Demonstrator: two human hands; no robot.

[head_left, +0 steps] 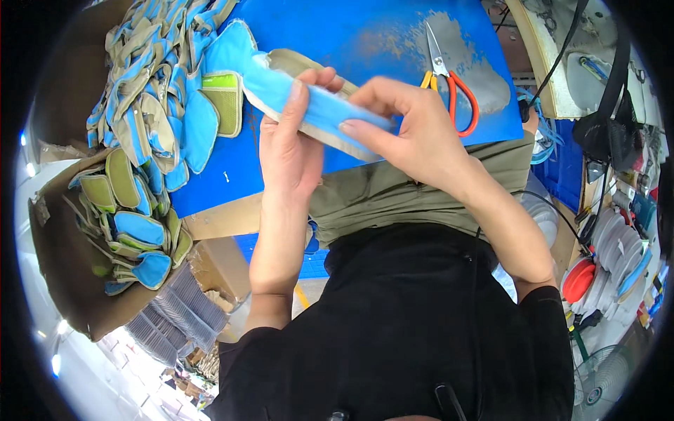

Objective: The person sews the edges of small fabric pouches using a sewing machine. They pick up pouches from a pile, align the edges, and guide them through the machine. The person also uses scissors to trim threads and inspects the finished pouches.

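A long blue fabric piece with tan edging [272, 89] is held up in front of me over the blue table top. My left hand [293, 144] grips its middle from below, with the thumb on the blue face and the fingers behind. At the right end, my right hand [414, 130] pinches the piece between thumb and fingers; that end is smeared by motion. Just beyond my right hand, a pair of scissors [449, 81] with orange and yellow handles lies on the table, blades pointing away. A green fabric patch [223, 104] lies beside the held piece's left end.
A heap of blue and tan fabric pieces [151, 105] covers the table's left side. Below it, a cardboard box [60, 259] contains similar blue and green pieces. Stacked grey items [179, 309] stand nearby. At right are a machine [562, 77], hanging cables and several white spools [618, 242].
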